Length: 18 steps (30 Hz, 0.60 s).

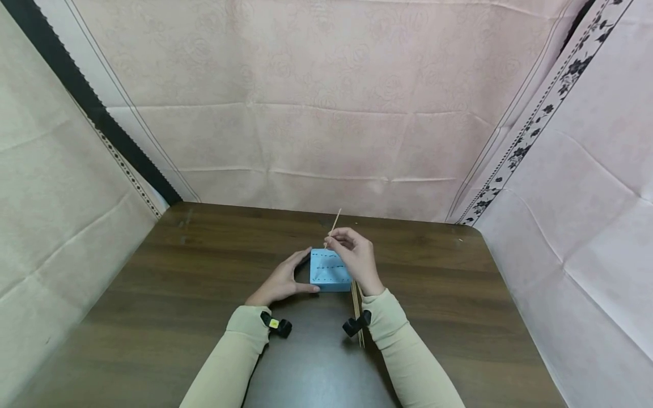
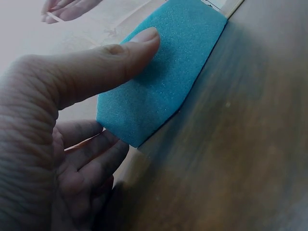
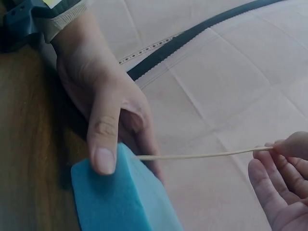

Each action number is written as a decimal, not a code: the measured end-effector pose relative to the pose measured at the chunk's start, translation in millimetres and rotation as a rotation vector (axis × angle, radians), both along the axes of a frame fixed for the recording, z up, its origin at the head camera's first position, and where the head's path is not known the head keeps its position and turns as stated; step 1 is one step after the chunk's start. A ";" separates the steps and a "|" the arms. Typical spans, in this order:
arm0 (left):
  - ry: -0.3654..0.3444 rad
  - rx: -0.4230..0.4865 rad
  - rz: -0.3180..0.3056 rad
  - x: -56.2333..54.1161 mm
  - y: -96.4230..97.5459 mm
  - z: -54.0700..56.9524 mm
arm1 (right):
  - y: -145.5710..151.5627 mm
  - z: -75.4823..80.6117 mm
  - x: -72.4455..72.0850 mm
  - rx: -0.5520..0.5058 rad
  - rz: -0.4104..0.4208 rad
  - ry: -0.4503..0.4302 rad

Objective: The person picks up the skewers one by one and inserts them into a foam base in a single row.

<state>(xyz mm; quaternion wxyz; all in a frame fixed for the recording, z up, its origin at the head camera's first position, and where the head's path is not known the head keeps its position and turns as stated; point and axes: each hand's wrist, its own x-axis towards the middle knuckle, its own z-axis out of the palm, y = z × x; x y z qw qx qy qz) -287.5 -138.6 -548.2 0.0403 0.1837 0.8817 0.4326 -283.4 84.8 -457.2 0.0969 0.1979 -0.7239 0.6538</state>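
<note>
A light blue block (image 1: 329,271), apparently foam, stands on the table with rows of dark marks across its top. My left hand (image 1: 285,279) grips it from the left, thumb on the near face and fingers round the far side. Between thumb and fingertips my right hand (image 1: 355,258) pinches a thin wooden skewer (image 3: 202,155), which slants up from the block. Its lower end meets the block's top near the far left corner. Whether the tip has sunk in, I cannot tell. In the left wrist view the thumb presses the block's side (image 2: 178,53).
Several more thin wooden sticks (image 1: 356,309) lie on the brown table (image 1: 153,317), under and beside the right wrist. Pale cloth (image 1: 316,141) hangs behind the table and along both sides. Both wrists wear small black cameras (image 1: 277,324).
</note>
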 end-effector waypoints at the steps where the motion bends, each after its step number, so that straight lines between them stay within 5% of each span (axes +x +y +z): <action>1: 0.001 0.001 -0.002 0.0 0.1 0.2 | -1.8 4.6 3.4 0.017 0.006 0.024; 8: -0.016 0.014 -0.003 1.0 -0.5 1.2 | -8.8 22.2 18.3 0.052 0.087 0.123; 18: -0.011 0.021 -0.004 2.5 -0.8 1.3 | -11.1 -1.4 7.2 0.113 0.174 0.093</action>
